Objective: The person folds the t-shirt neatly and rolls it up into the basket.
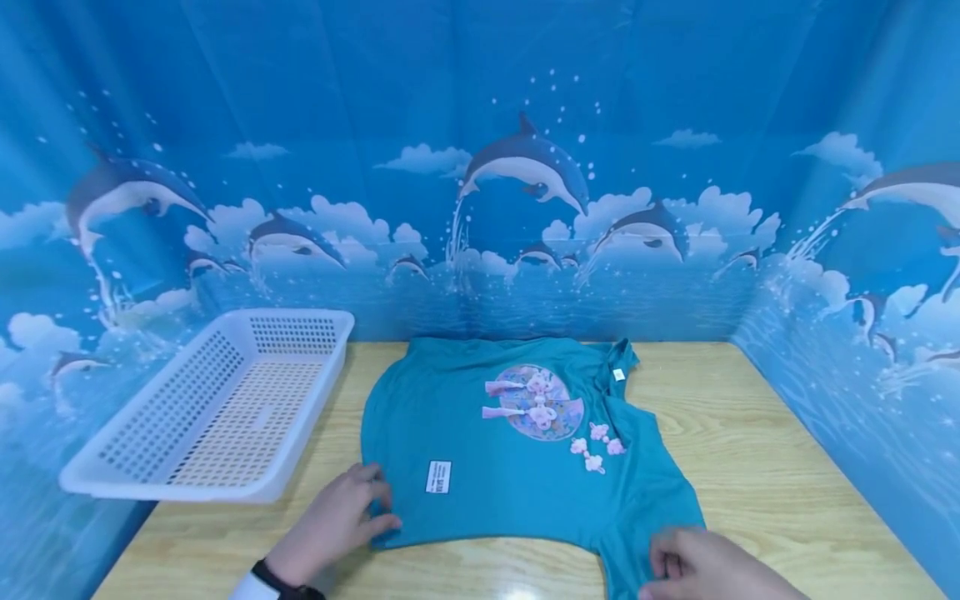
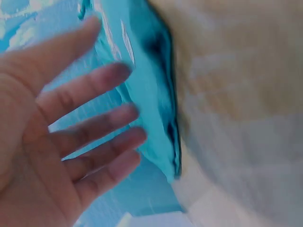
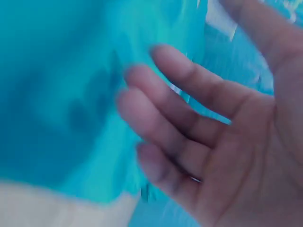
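A teal T-shirt (image 1: pixel 487 500) lies spread on the table, its collar toward the right with a small white tag (image 1: pixel 618 375). On its front are a round floral print (image 1: pixel 540 421), pink flowers and tassels, and a white printed label (image 1: pixel 438 477). By the shirt's lower left corner is my left hand (image 1: pixel 337 517); the left wrist view shows its fingers spread, with no cloth between them. My right hand (image 1: pixel 693 567) hovers at the near sleeve (image 1: pixel 630 550), fingers loosely bent. In the right wrist view its thumb stands apart from the fingers, and nothing is pinched.
A white plastic basket (image 1: pixel 307 433) with perforated walls stands left of the shirt, with nothing seen inside. Wood-grain tabletop (image 1: pixel 757 467) shows around the shirt. A blue dolphin-printed curtain (image 1: pixel 360 125) encloses the back and both sides.
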The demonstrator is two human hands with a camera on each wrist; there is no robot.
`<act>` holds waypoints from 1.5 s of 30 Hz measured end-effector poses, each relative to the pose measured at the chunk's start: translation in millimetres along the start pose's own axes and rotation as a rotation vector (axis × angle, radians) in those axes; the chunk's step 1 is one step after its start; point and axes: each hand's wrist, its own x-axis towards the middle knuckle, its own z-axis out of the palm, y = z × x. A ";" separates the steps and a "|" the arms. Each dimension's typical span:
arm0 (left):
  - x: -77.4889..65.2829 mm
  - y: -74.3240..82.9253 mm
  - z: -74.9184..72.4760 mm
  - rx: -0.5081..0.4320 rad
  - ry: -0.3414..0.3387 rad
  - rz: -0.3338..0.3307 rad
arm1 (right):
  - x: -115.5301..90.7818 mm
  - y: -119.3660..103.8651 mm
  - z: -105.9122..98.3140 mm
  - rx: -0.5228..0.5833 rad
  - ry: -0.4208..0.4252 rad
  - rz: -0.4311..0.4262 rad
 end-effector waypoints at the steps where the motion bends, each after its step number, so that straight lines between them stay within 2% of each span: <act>1: 3.9 -2.3 -1.2 0.008 0.013 -0.025 | 2.6 2.1 -7.8 -0.057 0.052 0.024; 4: 13.9 -9.7 -2.9 0.009 0.002 -0.098 | 14.0 11.3 -27.4 -0.247 0.196 0.122; 6: 18.1 -14.4 -2.2 -0.005 -0.031 -0.132 | 21.0 19.0 -34.8 -0.305 0.227 0.165; 12: 23.2 -22.7 2.3 -0.099 -0.141 -0.170 | 28.3 36.5 -37.3 -0.239 0.163 0.173; 15: 24.3 -23.3 3.7 -0.133 -0.192 -0.204 | 27.3 38.5 -36.2 -0.200 0.149 0.216; 19: 23.0 -22.5 6.3 -0.108 -0.202 -0.246 | 25.8 36.3 -34.2 -0.223 0.162 0.271; 21: 22.3 -20.9 6.4 -0.071 -0.201 -0.252 | 23.5 35.3 -32.3 -0.255 0.188 0.269; 26: 16.2 -14.6 5.7 0.077 -0.168 -0.234 | 17.3 37.6 -25.7 -0.357 0.268 0.250; 31: 9.0 -11.2 7.1 0.231 -0.072 -0.188 | 14.0 40.3 -21.3 -0.432 0.294 0.265; 33: 7.4 -11.4 7.1 0.249 -0.034 -0.181 | 12.8 38.6 -23.0 -0.418 0.283 0.278; 35: 9.1 -11.7 4.6 0.224 -0.010 -0.193 | 12.7 35.9 -29.2 -0.366 0.263 0.290; 38: 22.2 -13.2 -1.1 0.154 0.005 -0.236 | 19.0 32.5 -48.6 -0.295 0.247 0.312; 41: 45.6 -17.0 -4.1 0.105 0.037 -0.289 | 37.3 34.8 -73.0 -0.263 0.290 0.325; 43: 63.0 -21.7 -3.8 0.076 0.076 -0.346 | 54.6 41.4 -86.8 -0.249 0.331 0.352; 45: 78.8 -28.6 -1.6 0.048 0.123 -0.436 | 72.0 52.0 -95.5 -0.208 0.363 0.395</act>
